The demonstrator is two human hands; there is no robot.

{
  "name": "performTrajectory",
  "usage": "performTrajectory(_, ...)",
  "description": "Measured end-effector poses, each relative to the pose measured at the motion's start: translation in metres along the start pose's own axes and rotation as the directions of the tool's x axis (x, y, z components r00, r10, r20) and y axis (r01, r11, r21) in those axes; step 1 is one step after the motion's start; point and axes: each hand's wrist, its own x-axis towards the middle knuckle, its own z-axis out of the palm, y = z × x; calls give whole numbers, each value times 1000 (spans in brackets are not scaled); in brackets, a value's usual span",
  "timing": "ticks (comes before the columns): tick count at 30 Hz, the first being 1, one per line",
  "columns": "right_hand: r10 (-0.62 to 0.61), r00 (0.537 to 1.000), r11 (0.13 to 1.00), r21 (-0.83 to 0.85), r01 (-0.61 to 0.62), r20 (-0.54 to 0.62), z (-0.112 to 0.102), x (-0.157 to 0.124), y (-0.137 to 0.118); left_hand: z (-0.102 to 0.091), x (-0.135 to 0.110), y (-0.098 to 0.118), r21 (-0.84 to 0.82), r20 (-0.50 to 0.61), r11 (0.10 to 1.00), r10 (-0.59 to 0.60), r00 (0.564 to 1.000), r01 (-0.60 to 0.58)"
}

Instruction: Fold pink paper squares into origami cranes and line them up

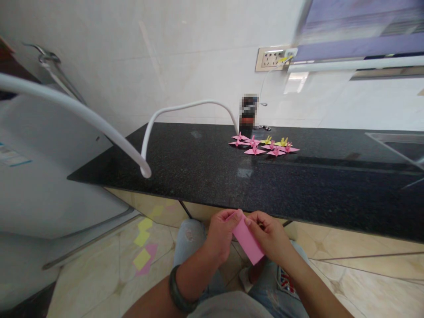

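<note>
A folded pink paper (248, 242) is held over my lap, below the front edge of the black countertop (205, 168). My left hand (221, 233) pinches its upper left corner, fingers closed. My right hand (270, 236) grips its upper right edge, fingers closed on it too. A dark bracelet (179, 293) circles my left wrist. Far back on the countertop lie several folded paper cranes (263, 145), mostly pink, two yellow.
A white hose (99, 126) curves over the counter's left end. A dark bottle (248, 115) stands behind the cranes, under a wall socket (271, 58). Yellow and pink paper squares (144, 251) lie on the tiled floor at left. A sink rim (394, 143) shows at right.
</note>
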Motion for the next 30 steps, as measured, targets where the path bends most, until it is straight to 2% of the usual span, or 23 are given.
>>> performTrajectory(3, 24, 1000, 1000, 10, -24, 3, 1, -1, 1, -1, 1, 3, 35, -32, 999, 26, 999, -25)
performTrajectory(8, 104, 994, 992, 67, -102, -31, 0, -12, 17, -9, 10, 24, 69, -164, 976, 217, 962, -208)
performTrajectory(12, 150, 977, 982, 138, -130, -154, -6, -15, 22, -10, 13, 32, 97, -168, 969, 239, 956, -226)
performTrajectory(14, 146, 965, 974, 200, -102, -220, -7, -11, 16, -7, 10, 28, 93, -128, 976, 206, 970, -196)
performTrajectory(15, 132, 973, 970, 228, -87, -189, -6, -9, 12, -5, 8, 26, 94, -98, 980, 186, 978, -177)
performTrajectory(16, 119, 988, 967, 237, -92, -102, -5, -7, 8, -3, 7, 24, 97, -75, 982, 172, 982, -164)
performTrajectory(18, 80, 996, 982, 169, -83, 26, -2, -5, -1, -1, 4, 21, 98, -28, 983, 156, 987, -153)
performTrajectory(20, 63, 998, 991, 120, -65, 15, 0, -4, -7, -1, 4, 22, 77, 14, 988, 132, 991, -133)
performTrajectory(22, 62, 997, 991, 119, -57, -40, 1, -6, -10, -1, 4, 26, -21, 42, 994, 105, 994, -104)
performTrajectory(24, 88, 993, 981, 180, -73, -76, 2, -7, -11, 1, 2, 29, -185, 75, 981, 74, 994, -60)
performTrajectory(26, 121, 990, 962, 257, -97, -79, 3, -8, -11, 4, 0, 30, -304, 154, 953, 29, 988, 20)
performTrajectory(28, 127, 990, 950, 294, -103, -62, 5, -9, -9, 8, -2, 29, -289, 251, 950, -47, 967, 121)
performTrajectory(30, 97, 995, 960, 267, -83, -38, 4, -11, -6, 10, -2, 27, -268, 250, 954, -65, 966, 134)
